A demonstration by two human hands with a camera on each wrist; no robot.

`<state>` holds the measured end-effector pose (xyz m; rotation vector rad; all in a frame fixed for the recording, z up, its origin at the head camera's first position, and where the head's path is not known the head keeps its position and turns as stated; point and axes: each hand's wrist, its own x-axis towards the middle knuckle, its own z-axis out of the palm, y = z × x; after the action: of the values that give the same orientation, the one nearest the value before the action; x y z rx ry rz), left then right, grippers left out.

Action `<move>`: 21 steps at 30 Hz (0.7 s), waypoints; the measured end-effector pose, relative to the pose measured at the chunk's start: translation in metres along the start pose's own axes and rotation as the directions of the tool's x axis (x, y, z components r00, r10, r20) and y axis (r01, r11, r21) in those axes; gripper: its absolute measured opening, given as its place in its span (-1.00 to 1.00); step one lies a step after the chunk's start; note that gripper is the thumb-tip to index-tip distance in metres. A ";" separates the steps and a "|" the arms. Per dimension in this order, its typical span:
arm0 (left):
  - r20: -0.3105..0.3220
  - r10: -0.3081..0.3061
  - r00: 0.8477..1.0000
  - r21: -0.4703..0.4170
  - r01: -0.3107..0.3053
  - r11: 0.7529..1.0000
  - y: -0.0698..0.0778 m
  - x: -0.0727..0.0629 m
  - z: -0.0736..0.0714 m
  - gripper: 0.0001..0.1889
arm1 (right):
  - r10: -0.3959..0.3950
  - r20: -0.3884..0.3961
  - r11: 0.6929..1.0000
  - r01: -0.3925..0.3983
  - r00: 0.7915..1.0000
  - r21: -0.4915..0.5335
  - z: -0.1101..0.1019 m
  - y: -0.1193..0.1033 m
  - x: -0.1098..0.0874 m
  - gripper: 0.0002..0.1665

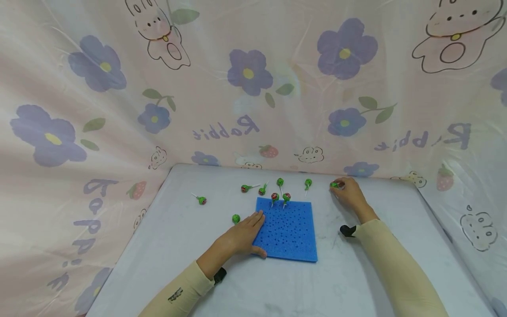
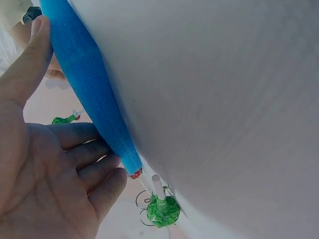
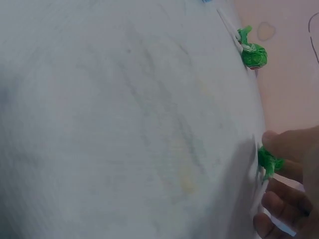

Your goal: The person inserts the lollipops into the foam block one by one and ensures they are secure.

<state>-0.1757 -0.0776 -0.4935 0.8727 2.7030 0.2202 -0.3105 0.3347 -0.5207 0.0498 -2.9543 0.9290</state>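
Observation:
A blue foam board dotted with small holes lies on the white table. Two lollipops in green and red wrappers, one on the left and one on the right, stand by their sticks at its back edge. My left hand rests along the board's left side, fingers extended and thumb at the near corner. Off to the back right, my right hand pinches the head of a green-wrapped lollipop between thumb and fingers, close to the tabletop. Its white stick shows below the wrapper in the right wrist view.
Behind the board lie several loose lollipops, among them one with its stick toward me. Another lollipop lies far left, and one sits just beyond my left hand. A printed curtain hangs behind the table.

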 end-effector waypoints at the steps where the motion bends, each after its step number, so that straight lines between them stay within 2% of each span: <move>1: -0.001 0.000 1.000 0.001 0.000 1.000 0.000 0.000 0.000 0.23 | -0.006 -0.004 1.000 0.006 1.000 -0.001 0.001 0.000 0.000 -0.44; 8: -0.001 0.002 1.000 -0.003 -0.002 1.000 0.000 0.000 -0.001 0.23 | 0.000 -0.026 1.000 0.000 1.000 0.011 0.005 0.001 -0.002 -0.53; 21: 0.006 -0.005 1.000 0.003 0.005 1.000 0.001 -0.001 -0.002 0.23 | -0.006 -0.017 1.000 0.007 1.000 0.022 0.010 -0.004 -0.008 -0.48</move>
<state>-0.1752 -0.0772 -0.4916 0.8659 2.7006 0.2131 -0.3024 0.3260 -0.5272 0.0520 -2.9271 0.9563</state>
